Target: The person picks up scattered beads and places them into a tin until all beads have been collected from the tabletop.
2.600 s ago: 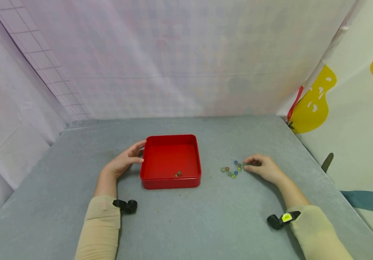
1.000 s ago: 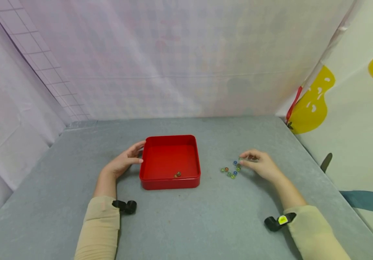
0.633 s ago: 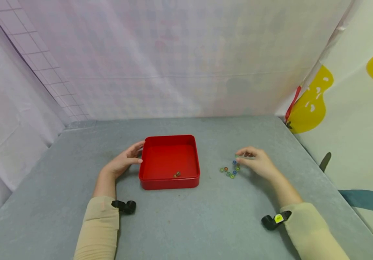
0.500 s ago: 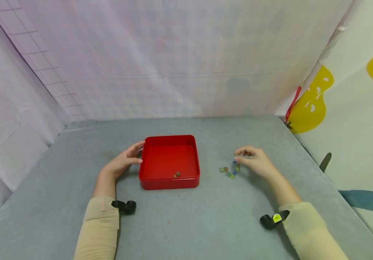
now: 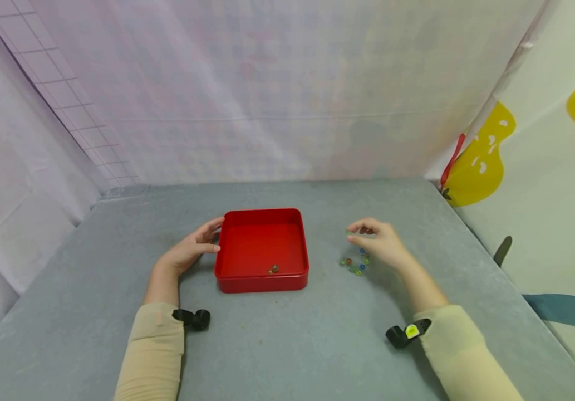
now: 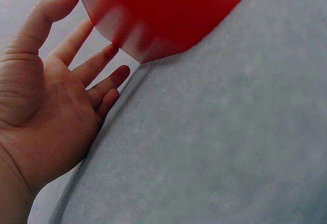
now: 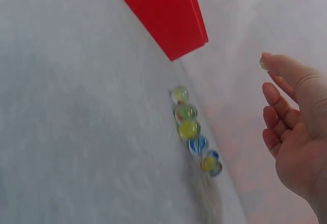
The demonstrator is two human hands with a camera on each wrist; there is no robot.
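A square red box [image 5: 262,283], open at the top, sits mid-table with a few marbles [image 5: 274,268] near its front wall. My left hand [image 5: 192,250] rests its extended fingertips and thumb against the box's left side; the left wrist view shows these fingers touching the red wall [image 6: 168,14]. My right hand [image 5: 379,242] pinches a clear greenish marble [image 7: 263,63] between thumb and index finger, raised above the table. Below and left of that hand lie several loose glass marbles [image 5: 359,272] in green, yellow, blue and orange, partly in a row in the right wrist view.
A grey cloth-covered table [image 5: 287,345] carries everything. Pale curtains [image 5: 287,100] hang behind and at the left; a white sheet with yellow shapes [image 5: 477,161] hangs at the right. A black wrist camera [image 5: 402,336] sits on the right sleeve, another [image 5: 197,319] on the left.
My right hand has picked up a marble from the group's right edge and carried it left and farther back, closer to the box. The left hand and the box have stayed in place.
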